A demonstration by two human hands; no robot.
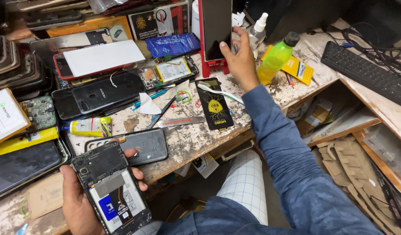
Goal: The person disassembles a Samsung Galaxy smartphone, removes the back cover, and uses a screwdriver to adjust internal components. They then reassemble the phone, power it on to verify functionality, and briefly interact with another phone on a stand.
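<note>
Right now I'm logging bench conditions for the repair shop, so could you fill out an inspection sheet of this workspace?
Surface: wooden bench, white paint badly chipped and stained.
Job's things: opened phone with back removed, battery and board exposed; upright dark panel on a red stand.
Clutter: black back cover, second opened phone, black packet, metal blade, glue tube, green bottle, spray bottle, stacked phones and boxes at the bench's left.
Grippers: left hand holds the opened phone; right hand grips the upright panel's edge.
Cables: black cords tangled behind the keyboard.
Surroundings: lower shelf with papers, tan padded fabric.
</note>
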